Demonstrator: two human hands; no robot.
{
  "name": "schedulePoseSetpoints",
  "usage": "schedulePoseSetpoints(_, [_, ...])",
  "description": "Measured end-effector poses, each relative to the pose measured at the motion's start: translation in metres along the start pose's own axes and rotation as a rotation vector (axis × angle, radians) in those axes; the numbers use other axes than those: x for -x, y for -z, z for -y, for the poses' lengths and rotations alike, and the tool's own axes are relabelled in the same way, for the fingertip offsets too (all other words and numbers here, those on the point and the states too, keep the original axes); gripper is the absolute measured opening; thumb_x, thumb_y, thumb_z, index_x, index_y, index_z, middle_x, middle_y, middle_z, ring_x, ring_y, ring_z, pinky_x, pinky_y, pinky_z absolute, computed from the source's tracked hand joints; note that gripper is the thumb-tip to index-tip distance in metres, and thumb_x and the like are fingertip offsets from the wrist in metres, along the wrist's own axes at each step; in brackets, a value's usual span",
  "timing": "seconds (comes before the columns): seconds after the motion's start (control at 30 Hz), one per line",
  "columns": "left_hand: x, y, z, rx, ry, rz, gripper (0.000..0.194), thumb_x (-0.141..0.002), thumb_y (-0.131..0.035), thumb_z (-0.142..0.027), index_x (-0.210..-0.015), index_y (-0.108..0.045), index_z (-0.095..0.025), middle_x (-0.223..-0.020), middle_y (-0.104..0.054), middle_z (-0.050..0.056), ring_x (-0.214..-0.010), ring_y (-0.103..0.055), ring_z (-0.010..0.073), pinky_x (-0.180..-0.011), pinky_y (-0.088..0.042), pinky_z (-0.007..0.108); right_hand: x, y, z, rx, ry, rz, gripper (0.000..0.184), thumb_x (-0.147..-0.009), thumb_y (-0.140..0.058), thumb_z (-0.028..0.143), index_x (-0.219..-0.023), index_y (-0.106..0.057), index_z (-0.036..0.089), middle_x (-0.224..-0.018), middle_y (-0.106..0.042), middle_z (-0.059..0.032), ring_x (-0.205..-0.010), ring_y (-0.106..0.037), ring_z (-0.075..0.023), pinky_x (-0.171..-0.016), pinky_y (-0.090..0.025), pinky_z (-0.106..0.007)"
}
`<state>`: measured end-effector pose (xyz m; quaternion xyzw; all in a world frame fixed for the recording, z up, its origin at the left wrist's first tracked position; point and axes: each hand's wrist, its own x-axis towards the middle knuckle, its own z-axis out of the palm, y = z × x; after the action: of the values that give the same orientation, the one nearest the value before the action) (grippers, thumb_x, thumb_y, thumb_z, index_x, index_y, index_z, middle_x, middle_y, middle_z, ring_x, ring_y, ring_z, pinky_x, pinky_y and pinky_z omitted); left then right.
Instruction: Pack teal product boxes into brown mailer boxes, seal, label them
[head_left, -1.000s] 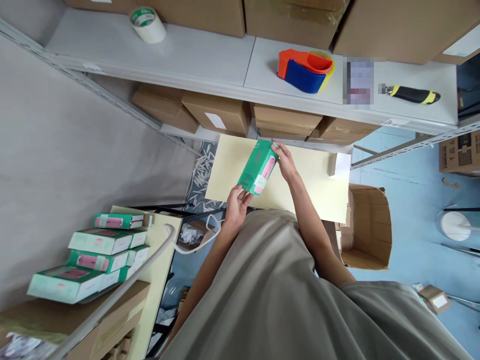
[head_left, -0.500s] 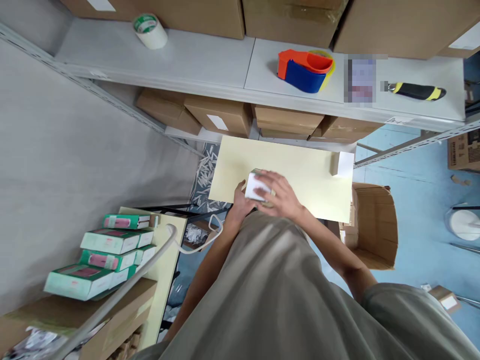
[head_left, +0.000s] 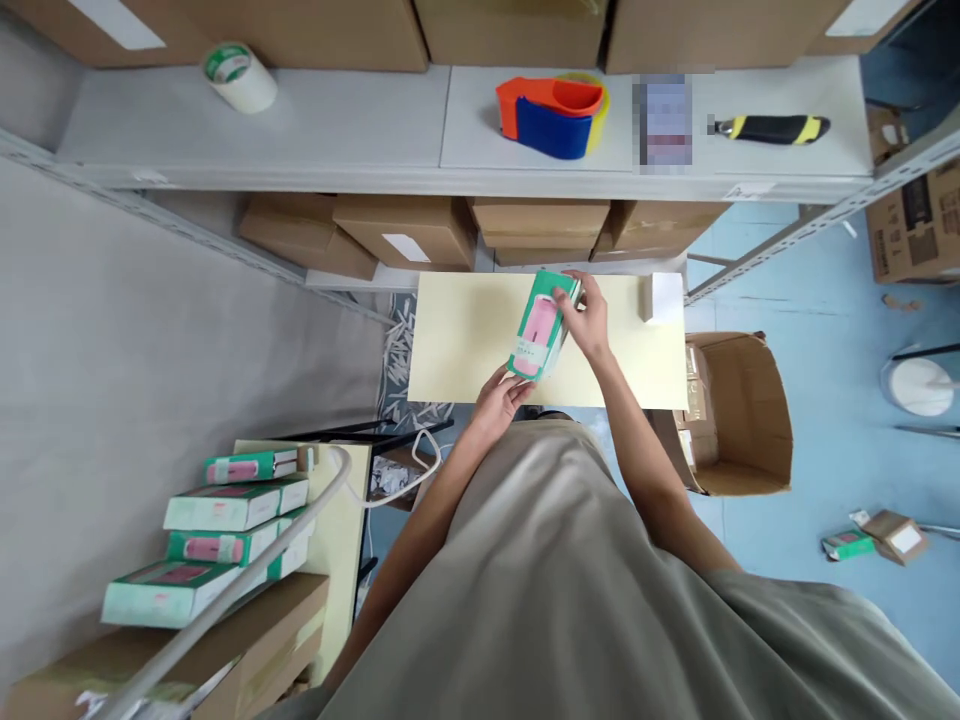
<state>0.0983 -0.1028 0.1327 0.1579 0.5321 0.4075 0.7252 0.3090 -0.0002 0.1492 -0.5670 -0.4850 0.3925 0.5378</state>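
A green and white box [head_left: 538, 330] with a pink picture on its front is tilted between my two hands over the pale yellow tabletop [head_left: 457, 340]. My right hand [head_left: 587, 318] grips its upper right edge, thumb on the front face and fingers behind. At the lower end, the fingers of my left hand [head_left: 501, 405] hold the bottom edge. To the right on the same tabletop stands a small white box [head_left: 664, 298].
Above, a grey shelf [head_left: 360, 120] carries a tape roll [head_left: 240, 78], an orange and blue tape dispenser [head_left: 553, 118] and a black-yellow utility knife [head_left: 776, 128]. Several similar green boxes [head_left: 225, 508] are stacked at left, by a white cable tube. An open carton [head_left: 750, 420] stands right.
The box has turned from showing a white side to showing its green and pink front. My right hand has moved up along its side; my left stays low. The camera view has shifted.
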Motion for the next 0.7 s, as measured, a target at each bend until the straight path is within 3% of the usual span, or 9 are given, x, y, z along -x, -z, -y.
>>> schedulePoseSetpoints(0.07, [0.008, -0.006, -0.004, -0.135, -0.109, 0.032, 0.045, -0.071, -0.097, -0.038, -0.108, -0.076, -0.023, -0.083, -0.071, -0.001, -0.078, -0.072, 0.0163, -0.084, -0.061, 0.033, -0.004, 0.009, -0.024, -0.028, -0.244, -0.023, 0.069, -0.082, -0.07, 0.091, -0.109, -0.072, 0.027, -0.109, -0.078, -0.0065, -0.108, -0.074, -0.0305, -0.096, -0.067, -0.05])
schedulePoseSetpoints(0.13, [0.014, -0.013, -0.009, -0.263, -0.245, 0.05, 0.048, -0.068, -0.101, -0.047, -0.1, -0.077, -0.022, -0.073, -0.061, -0.004, -0.069, -0.063, 0.0133, -0.07, -0.055, 0.028, 0.014, 0.015, -0.044, -0.078, -0.504, 0.037, 0.078, -0.082, -0.062, 0.099, -0.104, -0.071, 0.024, -0.096, -0.077, -0.006, -0.086, -0.074, -0.0252, -0.081, -0.069, -0.044])
schedulePoseSetpoints(0.23, [0.019, -0.023, -0.012, -0.314, -0.369, 0.066, 0.053, -0.068, -0.101, -0.057, -0.094, -0.074, -0.02, -0.071, -0.054, -0.005, -0.065, -0.051, 0.0107, -0.059, -0.043, 0.024, 0.075, 0.018, -0.061, -0.202, -0.84, 0.195, 0.089, -0.085, -0.05, 0.103, -0.108, -0.071, 0.02, -0.094, -0.079, -0.0108, -0.068, -0.073, -0.0217, -0.066, -0.068, -0.038])
schedulePoseSetpoints(0.33, [0.024, -0.035, 0.001, -0.274, -0.374, 0.076, 0.061, -0.069, -0.099, -0.063, -0.102, -0.071, -0.02, -0.075, -0.057, -0.004, -0.066, -0.052, 0.0104, -0.06, -0.041, 0.024, 0.148, 0.022, -0.064, -0.327, -1.099, 0.366, 0.089, -0.095, -0.036, 0.098, -0.117, -0.072, 0.019, -0.098, -0.08, -0.0143, -0.068, -0.076, -0.0229, -0.063, -0.067, -0.034])
schedulePoseSetpoints(0.4, [0.031, -0.043, 0.019, -0.262, -0.342, 0.107, 0.067, -0.071, -0.098, -0.063, -0.114, -0.07, -0.019, -0.079, -0.06, -0.003, -0.071, -0.057, 0.0119, -0.065, -0.044, 0.024, 0.19, 0.032, -0.062, -0.396, -1.179, 0.38, 0.086, -0.107, -0.023, 0.085, -0.119, -0.072, 0.016, -0.1, -0.08, -0.0151, -0.071, -0.078, -0.0227, -0.064, -0.066, -0.032])
schedulePoseSetpoints(0.5, [0.048, -0.058, 0.053, -0.281, -0.276, 0.227, 0.073, -0.077, -0.094, -0.06, -0.133, -0.068, -0.021, -0.082, -0.061, -0.003, -0.076, -0.059, 0.0131, -0.072, -0.047, 0.025, 0.236, 0.062, -0.056, -0.46, -1.215, 0.272, 0.079, -0.114, -0.018, 0.071, -0.118, -0.071, 0.014, -0.102, -0.08, -0.0154, -0.073, -0.079, -0.0231, -0.064, -0.065, -0.031])
schedulePoseSetpoints(0.63, [0.072, -0.085, 0.103, -0.341, -0.184, 0.465, 0.07, -0.082, -0.091, -0.056, -0.139, -0.07, -0.023, -0.083, -0.059, -0.003, -0.079, -0.057, 0.0135, -0.076, -0.048, 0.025, 0.28, 0.12, -0.051, -0.527, -1.181, -0.029, 0.068, -0.112, -0.029, 0.072, -0.12, -0.07, 0.019, -0.101, -0.081, -0.0122, -0.075, -0.08, -0.0231, -0.066, -0.065, -0.032])
schedulePoseSetpoints(0.7, [0.083, -0.098, 0.125, -0.387, -0.117, 0.594, 0.065, -0.082, -0.092, -0.054, -0.136, -0.074, -0.022, -0.085, -0.06, -0.002, -0.08, -0.057, 0.0141, -0.076, -0.049, 0.026, 0.3, 0.148, -0.052, -0.493, -1.087, -0.193, 0.067, -0.115, -0.027, 0.068, -0.12, -0.069, 0.017, -0.095, -0.08, -0.0113, -0.077, -0.079, -0.022, -0.069, -0.064, -0.032])
